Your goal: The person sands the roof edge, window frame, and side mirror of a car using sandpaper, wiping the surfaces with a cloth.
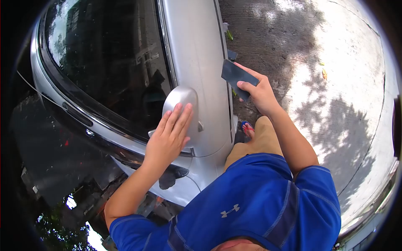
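Observation:
My left hand [171, 130] lies flat with its fingers stretched out on a rounded silver side-mirror housing [182, 94] of a silver car [197, 46]. Between the thumb and fingers of my right hand [260, 93] is a dark grey, flat rectangular sheet [235, 74] that looks like sandpaper. It is held up beside the car body, apart from the mirror housing. Under my left palm, part of the housing is hidden.
A dark car window [113, 54] reflects the surroundings at the left. Ridged concrete ground [268, 37] with shadows and a few fallen leaves [324, 73] stretches along the right. My sandalled foot [248, 129] stands close beside the car. A small dark piece [232, 55] shows behind the sheet.

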{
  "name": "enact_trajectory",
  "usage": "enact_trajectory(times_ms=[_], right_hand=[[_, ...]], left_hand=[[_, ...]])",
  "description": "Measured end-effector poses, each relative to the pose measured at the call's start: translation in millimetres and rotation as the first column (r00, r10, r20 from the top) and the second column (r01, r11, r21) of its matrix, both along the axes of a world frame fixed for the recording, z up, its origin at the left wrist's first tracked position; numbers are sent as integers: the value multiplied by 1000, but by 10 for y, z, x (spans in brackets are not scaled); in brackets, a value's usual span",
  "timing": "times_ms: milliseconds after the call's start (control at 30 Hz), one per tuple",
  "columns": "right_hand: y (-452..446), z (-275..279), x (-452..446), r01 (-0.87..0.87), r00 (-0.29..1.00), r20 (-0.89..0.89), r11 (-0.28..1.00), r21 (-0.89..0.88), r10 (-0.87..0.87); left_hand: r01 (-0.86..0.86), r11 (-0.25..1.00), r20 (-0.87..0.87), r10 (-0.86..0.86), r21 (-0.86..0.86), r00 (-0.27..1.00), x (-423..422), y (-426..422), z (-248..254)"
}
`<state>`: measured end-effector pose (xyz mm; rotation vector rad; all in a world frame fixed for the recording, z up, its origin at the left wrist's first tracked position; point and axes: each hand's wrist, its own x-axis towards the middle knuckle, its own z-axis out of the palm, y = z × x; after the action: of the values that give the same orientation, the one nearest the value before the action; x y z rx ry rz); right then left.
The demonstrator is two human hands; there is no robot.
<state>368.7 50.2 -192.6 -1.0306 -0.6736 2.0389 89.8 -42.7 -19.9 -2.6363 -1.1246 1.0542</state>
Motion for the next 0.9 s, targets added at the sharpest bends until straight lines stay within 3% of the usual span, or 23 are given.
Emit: enact_trajectory(times_ms=[100,167,267,367,433,500,567,633,667,767,867,900], right_hand=[[-77,23,-260,75,984,-162,997,-31,-79],[-116,34,-427,90,941,-313,987,-131,-128],[-181,-206,-742,92,853,-472,954,-285,-223],[-158,-52,-928,149,849,-487,977,-150,-204],[-212,-22,-1028,228,957,-216,963,143,-194],[-316,9,-1136,224,955,64,849,478,-288],[-807,20,-1448,146,931,148,711,688,-334],[-1595,81,-1856,61,882,216,556,829,-418],[-1836,49,-1853,-135,908,304,487,863,-287],[-1057,301,-1838,-143,788,386,468,872,-479],[-823,341,-1867,-176,767,382,404,898,-516],[-1078,288,-1861,-344,757,424,248,906,-498]], left_hand=[[77,997,-72,-78,-11,994,30,-52,48],[106,993,-120,-112,-56,987,126,89,12],[191,981,-161,-185,22,969,278,412,-259],[112,993,-77,-109,32,991,279,488,-259],[102,994,-18,-101,39,995,167,288,-182],[76,997,51,-77,19,996,0,30,-63],[128,991,214,-133,37,968,-285,-175,61],[154,963,238,-207,221,949,-746,-171,334],[70,934,250,-165,352,954,-955,-106,531],[-203,753,472,-158,626,867,-1622,185,702],[-276,604,507,-252,748,824,-1677,280,461],[-325,577,575,-323,749,752,-1685,290,449]])
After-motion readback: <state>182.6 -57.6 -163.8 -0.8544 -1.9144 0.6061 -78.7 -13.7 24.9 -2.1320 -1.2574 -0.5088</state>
